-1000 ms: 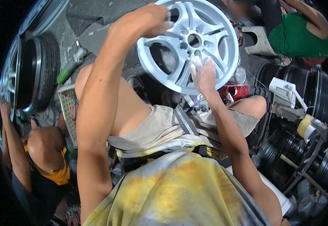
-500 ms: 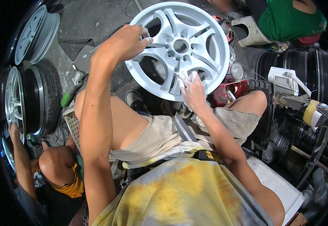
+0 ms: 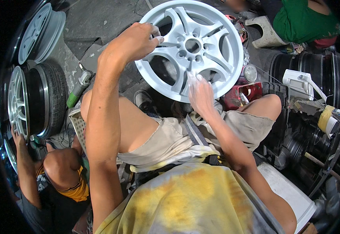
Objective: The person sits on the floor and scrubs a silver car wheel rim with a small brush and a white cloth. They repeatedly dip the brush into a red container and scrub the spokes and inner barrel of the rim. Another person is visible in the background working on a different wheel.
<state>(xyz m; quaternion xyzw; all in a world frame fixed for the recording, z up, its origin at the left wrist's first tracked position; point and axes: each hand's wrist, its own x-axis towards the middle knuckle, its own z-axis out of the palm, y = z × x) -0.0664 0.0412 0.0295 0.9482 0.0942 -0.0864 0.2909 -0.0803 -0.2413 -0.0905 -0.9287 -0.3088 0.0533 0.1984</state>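
Observation:
A pale grey-white alloy wheel rim (image 3: 216, 90) is tilted up in front of my knees, its spoked face and hub hole toward me. My left hand (image 3: 146, 39) is closed over its left edge, fingers curled at a spoke and fingertips white with dust. On the lower spoke, my right hand (image 3: 201, 91) presses with its whitened fingers drawn together. A small folded pale sheet, like sandpaper, showed in these fingers a moment ago; now the fingers mostly hide it.
A green angle grinder (image 3: 76, 91) lies on the floor at left, near a tyre (image 3: 55, 99) and more rims (image 3: 51, 37). A co-worker's hand (image 3: 18, 136) touches one rim. At right are a red container (image 3: 232, 99), a tin can (image 3: 249, 73) and stacked dark rims (image 3: 314, 74).
My right hand has slid slightly left across the lower spoke, and the folded sheet is less visible. My left hand keeps its place on the rim. The whole view has shifted a little.

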